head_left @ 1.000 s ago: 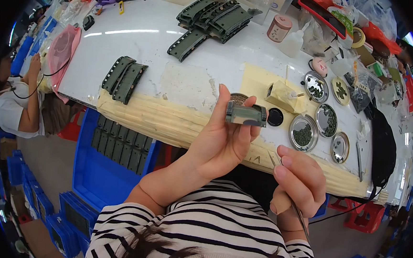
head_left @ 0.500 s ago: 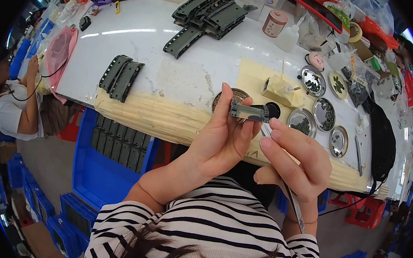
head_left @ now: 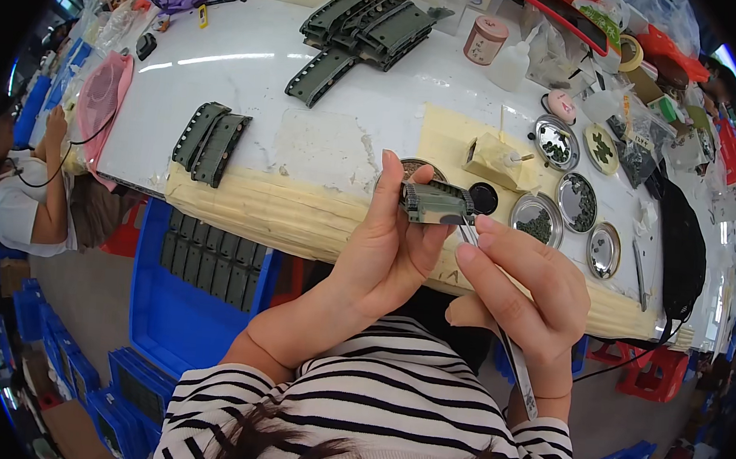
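Between the thumb and fingers of my left hand [head_left: 384, 248] is a small green camouflage model tank hull [head_left: 438, 205], held above the table's near edge. My right hand [head_left: 535, 284] grips metal tweezers [head_left: 514, 368]; their tips meet the right end of the hull. Whether the tips pinch a small part there is too small to tell. Behind the hull, a round tin [head_left: 423, 170] is partly hidden by my left hand. A black round cap [head_left: 483, 197] lies just right of it.
Small metal dishes [head_left: 576, 201] with green parts stand to the right, near a yellow block [head_left: 502, 162]. More green hull parts lie in a stack [head_left: 367, 30] and a pair [head_left: 210, 143]. A blue bin [head_left: 157, 317] below holds rows of them. Someone sits at left [head_left: 33, 193].
My left hand has lowered slightly and turned the hull, so more of its top and side shows. The tweezers in my right hand now reach its right end.
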### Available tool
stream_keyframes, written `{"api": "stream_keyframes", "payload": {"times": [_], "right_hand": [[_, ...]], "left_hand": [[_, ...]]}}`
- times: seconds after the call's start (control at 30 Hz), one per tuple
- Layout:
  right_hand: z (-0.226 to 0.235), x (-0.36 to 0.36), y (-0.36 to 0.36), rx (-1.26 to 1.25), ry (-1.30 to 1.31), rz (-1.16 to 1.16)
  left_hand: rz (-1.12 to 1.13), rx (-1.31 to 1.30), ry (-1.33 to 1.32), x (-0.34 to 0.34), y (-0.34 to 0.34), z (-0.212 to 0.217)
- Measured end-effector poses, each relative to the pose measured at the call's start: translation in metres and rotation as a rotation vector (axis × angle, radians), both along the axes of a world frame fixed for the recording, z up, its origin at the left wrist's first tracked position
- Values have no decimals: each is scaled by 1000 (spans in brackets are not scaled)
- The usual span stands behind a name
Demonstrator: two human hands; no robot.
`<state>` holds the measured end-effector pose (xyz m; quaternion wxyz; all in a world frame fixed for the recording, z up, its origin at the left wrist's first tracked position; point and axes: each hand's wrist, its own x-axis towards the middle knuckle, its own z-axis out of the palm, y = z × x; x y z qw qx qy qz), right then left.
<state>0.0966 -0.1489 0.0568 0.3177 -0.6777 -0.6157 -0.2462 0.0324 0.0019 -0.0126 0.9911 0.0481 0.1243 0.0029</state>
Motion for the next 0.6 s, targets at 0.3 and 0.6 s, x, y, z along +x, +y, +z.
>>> {"api": "stream_keyframes", "payload": {"times": [0.3, 0.6], "right_hand": [[0, 1, 0, -8, 7, 2], [-3, 2, -1, -16, -24, 7]], "left_hand": [[9, 53, 122, 2, -3, 12], [-17, -16, 138, 2, -4, 13]]}}
